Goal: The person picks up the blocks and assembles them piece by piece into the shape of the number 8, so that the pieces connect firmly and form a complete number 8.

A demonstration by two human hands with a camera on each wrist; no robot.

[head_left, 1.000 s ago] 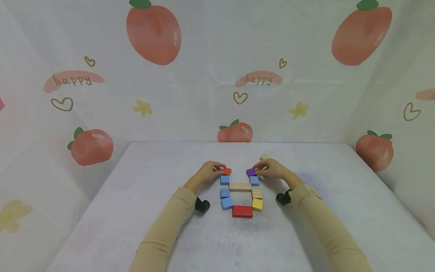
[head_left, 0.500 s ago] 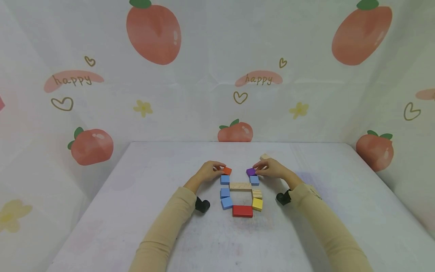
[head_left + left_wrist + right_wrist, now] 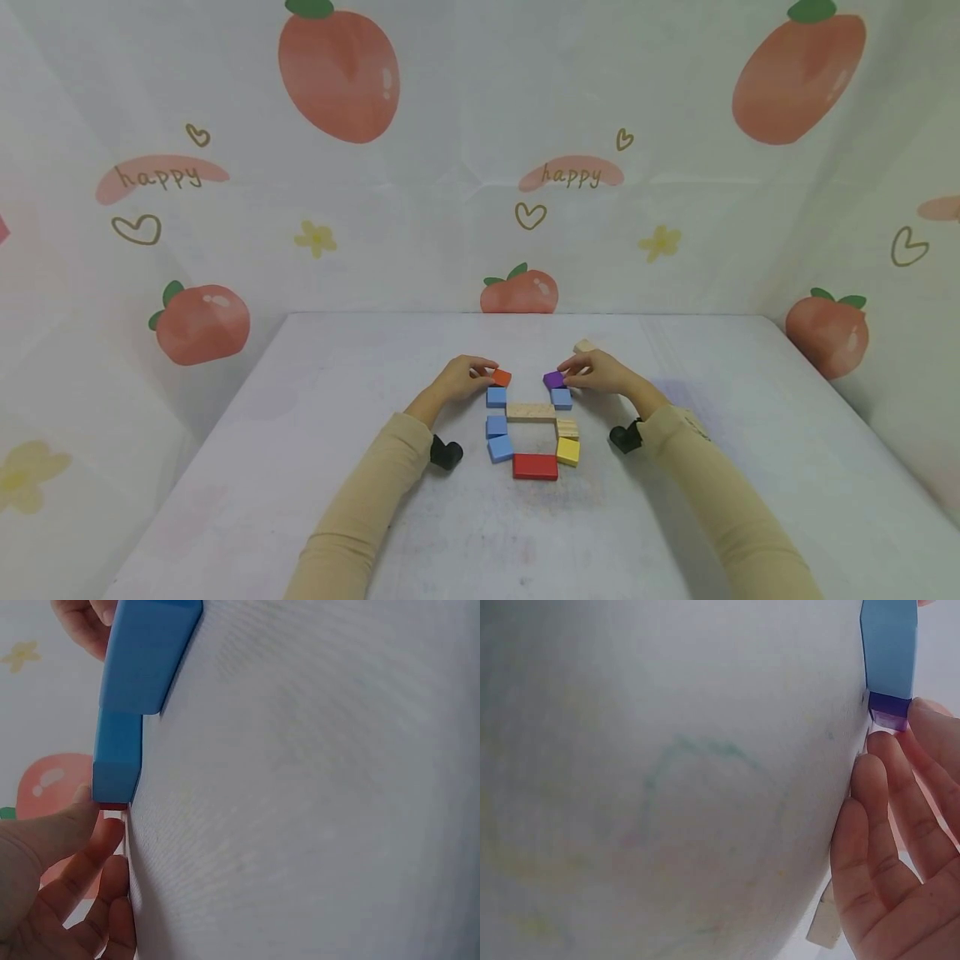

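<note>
My left hand (image 3: 459, 380) pinches an orange-red block (image 3: 502, 378) between thumb and fingers, at the far left end of a block outline. Just in front of it lies a blue block (image 3: 497, 397); in the left wrist view that blue block (image 3: 116, 757) hides nearly all of the orange-red one. Opposite, a purple block (image 3: 553, 380) is pinched by my right hand (image 3: 602, 372), behind another blue block (image 3: 561, 399). The right wrist view shows the thumb and a finger at the purple block (image 3: 889, 711). A gap separates the two held blocks.
Nearer me, the outline includes a plain wood bar (image 3: 530, 412), blue blocks (image 3: 500, 449), a striped wood block (image 3: 567, 428), a yellow block (image 3: 567, 451) and a red block (image 3: 535, 467). A loose wood block (image 3: 582, 346) lies behind my right hand on the white tabletop (image 3: 337, 375).
</note>
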